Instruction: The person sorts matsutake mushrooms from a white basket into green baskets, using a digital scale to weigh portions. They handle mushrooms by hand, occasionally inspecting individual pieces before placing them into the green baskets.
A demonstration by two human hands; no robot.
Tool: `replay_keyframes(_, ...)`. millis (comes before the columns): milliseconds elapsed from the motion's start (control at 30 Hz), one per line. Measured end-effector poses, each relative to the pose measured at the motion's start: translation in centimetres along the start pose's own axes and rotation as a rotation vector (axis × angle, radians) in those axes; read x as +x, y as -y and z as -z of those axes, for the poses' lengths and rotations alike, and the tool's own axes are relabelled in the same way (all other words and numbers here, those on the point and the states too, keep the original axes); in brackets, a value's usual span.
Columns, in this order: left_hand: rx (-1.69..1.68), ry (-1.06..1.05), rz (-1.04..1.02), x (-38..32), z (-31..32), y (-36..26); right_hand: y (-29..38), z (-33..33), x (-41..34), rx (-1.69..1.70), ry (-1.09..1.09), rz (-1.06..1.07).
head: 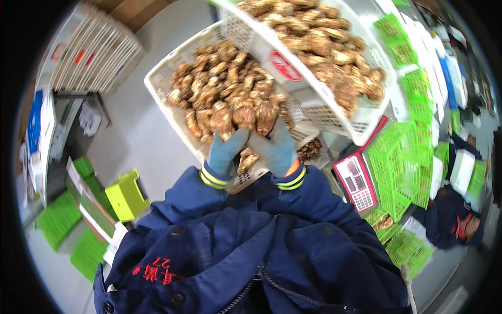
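Note:
My left hand (227, 151) and my right hand (274, 147), both in blue-green gloves, reach over the near end of a white plastic crate (159, 94) full of brown mushrooms (231, 84). Their fingertips meet the nearest mushrooms, and the thumbs come close together. Whether either hand grips a mushroom cannot be made out. Below the thumbs, between the hands, lies a pale brown mushroom (247, 160). A second white crate (313, 94) with a red label, heaped with larger mushrooms (333, 51), stands tilted against the first one's right side.
A red-framed digital scale (357, 182) stands at the right, beside green mesh baskets (392, 168). Dark mushroom pieces (310, 150) lie near the crate. Stacked white crates (94, 51) stand upper left, a yellow-green bin (127, 196) lower left. A co-worker (451, 219) is at the far right.

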State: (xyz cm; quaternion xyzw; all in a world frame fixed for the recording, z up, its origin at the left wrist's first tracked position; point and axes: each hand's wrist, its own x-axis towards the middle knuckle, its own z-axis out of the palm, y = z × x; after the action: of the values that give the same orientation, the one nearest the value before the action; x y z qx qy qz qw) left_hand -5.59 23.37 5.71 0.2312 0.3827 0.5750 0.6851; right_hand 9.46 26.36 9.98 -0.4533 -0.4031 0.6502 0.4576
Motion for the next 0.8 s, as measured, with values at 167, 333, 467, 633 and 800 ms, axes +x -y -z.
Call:
replay_keyframes(167, 0.205, 0.145, 0.000, -1.8, -7.6, -2.7, 2.0, 1.1, -4.2, 0.145, -0.113, 0.214)
replay_keyframes(333, 0.593, 0.542, -0.083, -0.3, -16.1, -3.8, 4.1, 4.6, -8.4, 0.775, -0.194, 0.261)
replay_keyframes(467, 0.927, 0.804, -0.342, 0.1, -23.8, -2.0, 6.4, 9.6, -12.8, 0.783, -0.350, 0.280)
replay_keyframes(633, 0.731, 1.012, -0.220, 0.2, -29.2, 0.1, 11.3, 20.1, -17.0, 0.557, -0.567, 0.301)
replay_keyframes(800, 0.615, 1.067, 0.311, -0.4, -22.9, 0.9, 12.3, 33.7, -20.7, 0.097, -0.767, 0.134)
